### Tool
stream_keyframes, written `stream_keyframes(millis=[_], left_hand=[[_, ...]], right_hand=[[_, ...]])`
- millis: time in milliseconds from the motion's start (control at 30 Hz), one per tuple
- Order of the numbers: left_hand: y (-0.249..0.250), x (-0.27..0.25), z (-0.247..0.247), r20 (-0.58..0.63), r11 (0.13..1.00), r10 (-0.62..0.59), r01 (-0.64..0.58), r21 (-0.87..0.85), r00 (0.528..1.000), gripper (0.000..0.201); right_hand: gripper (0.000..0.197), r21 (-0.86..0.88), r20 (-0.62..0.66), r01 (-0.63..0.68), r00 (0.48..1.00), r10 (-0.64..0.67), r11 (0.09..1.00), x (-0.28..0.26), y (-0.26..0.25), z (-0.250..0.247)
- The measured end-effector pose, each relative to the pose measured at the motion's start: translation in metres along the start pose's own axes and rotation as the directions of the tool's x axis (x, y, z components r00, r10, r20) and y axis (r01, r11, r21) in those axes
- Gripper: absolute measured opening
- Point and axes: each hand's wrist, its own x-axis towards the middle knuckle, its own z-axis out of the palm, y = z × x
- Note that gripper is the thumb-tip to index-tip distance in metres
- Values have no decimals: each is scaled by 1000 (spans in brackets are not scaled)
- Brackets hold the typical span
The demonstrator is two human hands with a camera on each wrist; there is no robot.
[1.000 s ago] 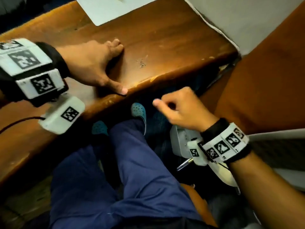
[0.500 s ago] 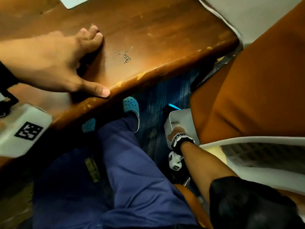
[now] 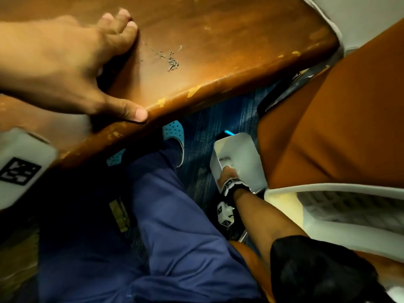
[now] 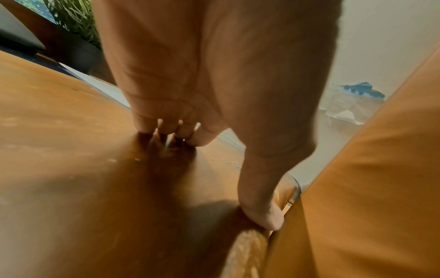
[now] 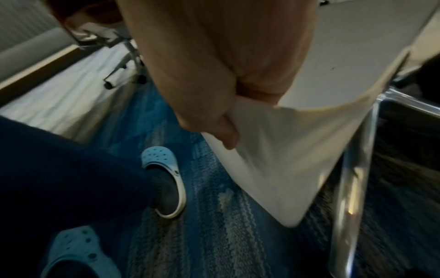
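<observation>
My left hand rests on the brown wooden table, bent fingertips on the top and thumb along the front edge, holding nothing. A small heap of grey shavings lies on the table just right of those fingers. Below the table, my right hand reaches down to a white bin on the floor. In the right wrist view the right hand pinches the white bin by its rim, thumb on the near side of the wall.
An orange panel stands close on the right, with a white plastic seat below it. My legs in blue trousers and turquoise clogs are on blue carpet. A chrome leg runs beside the bin.
My right hand dropped from near the table edge down to the floor and took hold of the white bin's rim. The left hand stays on the table.
</observation>
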Motion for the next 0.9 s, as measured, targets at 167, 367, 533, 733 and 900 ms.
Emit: stream_keyframes(millis=[167,367,533,733,900], left_hand=[[1,4,-7,128,990,-77,60,128,989,153],[11,1,-15,188,985,-120,94,144,975,141],[13,1,-18,224,987,-140,117,114,964,137],[14,-1,-19,214,989,-127,107,101,969,137],[17,-4,-19,209,990,-128,114,79,970,137]], right_hand=[[40,-13,-17,121,992,-121,993,-20,-21,-13],[38,-164,-18,329,942,-336,930,-66,-42,-40],[38,-261,-9,418,900,-435,870,-100,-43,-73],[40,-376,47,514,841,-538,771,-150,-46,-115],[34,-490,115,570,793,-599,660,-188,-52,-143]])
